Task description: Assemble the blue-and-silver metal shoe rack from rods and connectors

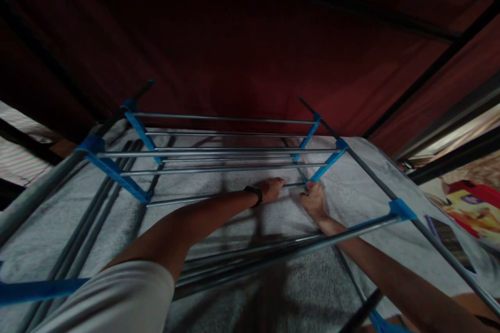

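Grey metal and blue plastic, dim light. Directly between and around both hands: a long rack of slim grey metal rods and thicker tubes with blue plastic brackets (pixel 219 153), set over a pale grey fleecy cloth (pixel 359 203).

Left hand (pixel 271 190): closes narrow around a thin grey metal rod (pixel 179 201), near its right end. Black band (pixel 257 195) at the wrist; short white sleeve (pixel 121 291) farther up that arm.

Right hand (pixel 313 200): just beside the left, fingers curled in tight at the lower end of a slanting blue plastic bracket (pixel 327 164). Cannot tell how far the rod goes in; joint partly hidden by fingers.

Left of both hands, at the rod's far end: a matching long blue plastic bracket (pixel 119 176). Beyond the hands: more parallel rods, running from side to side. Nearer than the hands: a thick grey metal crossbar (pixel 297 252), passing above the right forearm. Well left of the left hand: several loose-looking dark grey tubes (pixel 94 207), side by side on the cloth.

Well right of the right hand: a dark flat rectangle with a purplish edge (pixel 449 242), then a red-and-yellow printed package (pixel 474 203). Behind everything: dark red hanging fabric (pixel 242 62).
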